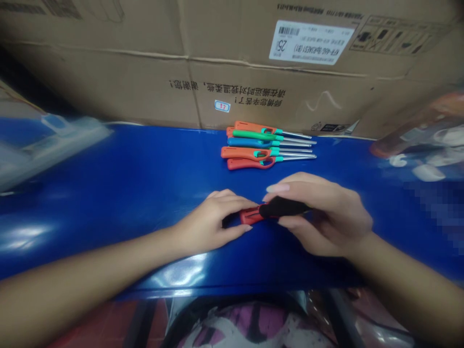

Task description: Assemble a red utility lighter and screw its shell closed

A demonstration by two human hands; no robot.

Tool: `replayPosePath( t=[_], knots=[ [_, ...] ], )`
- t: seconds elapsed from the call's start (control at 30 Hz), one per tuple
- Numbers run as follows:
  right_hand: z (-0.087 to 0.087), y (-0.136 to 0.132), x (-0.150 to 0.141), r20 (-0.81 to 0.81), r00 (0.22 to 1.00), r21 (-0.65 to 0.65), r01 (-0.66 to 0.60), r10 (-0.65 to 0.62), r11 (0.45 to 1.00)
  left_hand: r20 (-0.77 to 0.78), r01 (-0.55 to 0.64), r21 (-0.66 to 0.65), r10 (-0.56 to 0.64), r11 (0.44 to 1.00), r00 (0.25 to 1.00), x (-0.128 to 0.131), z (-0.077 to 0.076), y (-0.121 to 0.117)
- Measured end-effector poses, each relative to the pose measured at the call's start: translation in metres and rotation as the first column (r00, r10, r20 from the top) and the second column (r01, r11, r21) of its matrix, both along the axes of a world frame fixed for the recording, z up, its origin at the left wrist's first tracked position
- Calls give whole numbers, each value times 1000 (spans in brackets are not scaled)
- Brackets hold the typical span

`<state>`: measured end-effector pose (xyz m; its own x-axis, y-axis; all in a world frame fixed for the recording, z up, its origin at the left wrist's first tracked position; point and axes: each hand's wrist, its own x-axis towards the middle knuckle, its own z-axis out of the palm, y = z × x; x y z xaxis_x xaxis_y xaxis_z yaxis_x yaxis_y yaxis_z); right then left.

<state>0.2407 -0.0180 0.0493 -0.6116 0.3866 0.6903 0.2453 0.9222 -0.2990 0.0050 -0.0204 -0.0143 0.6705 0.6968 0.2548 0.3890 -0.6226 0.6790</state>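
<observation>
My left hand (pixel 217 217) pinches a red lighter handle (pixel 249 215) between thumb and fingers, low over the blue table. Only one end of that handle shows, with a dark slot along it; the rest is covered. My right hand (pixel 331 215) is closed around a black, elongated object (pixel 284 207), whose near end overlaps the red handle. I cannot make out its exact kind. Beyond both hands lies a row of long-necked lighters, among them a green lighter (pixel 253 135), a blue lighter (pixel 250 142) and a red lighter (pixel 246 164), metal necks pointing right.
A large cardboard box (pixel 145 87) stands along the back of the blue table (pixel 119 193). At the left is a blurred, pale translucent container (pixel 65 147). A clear plastic bag (pixel 409 130) with white pieces beside it sits at the right.
</observation>
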Motion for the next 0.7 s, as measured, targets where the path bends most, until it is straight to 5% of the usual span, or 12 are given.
replayPosePath(
  t=[0.1,0.3,0.43,0.5,0.63,0.7],
  knots=[
    [3,0,4,77,996,97,44,-52,994,7,-5,2,5,1000,1000,0,-1,0],
    [4,-3,3,-38,993,-231,-119,114,966,8,1,-3,-1,1000,1000,0,-3,0],
    [7,-1,2,19,998,18,61,-62,998,15,-7,16,7,1000,1000,0,-3,0],
    [7,-1,3,49,993,43,104,-106,994,11,-2,8,2,1000,1000,0,-2,0],
    [3,-2,4,-20,1000,-238,-3,-2,971,1,-7,7,7,1000,1000,0,-3,1],
    [1,-1,4,-55,998,-231,-4,-9,973,1,-9,11,9,1000,1000,-1,-3,0]
  ],
)
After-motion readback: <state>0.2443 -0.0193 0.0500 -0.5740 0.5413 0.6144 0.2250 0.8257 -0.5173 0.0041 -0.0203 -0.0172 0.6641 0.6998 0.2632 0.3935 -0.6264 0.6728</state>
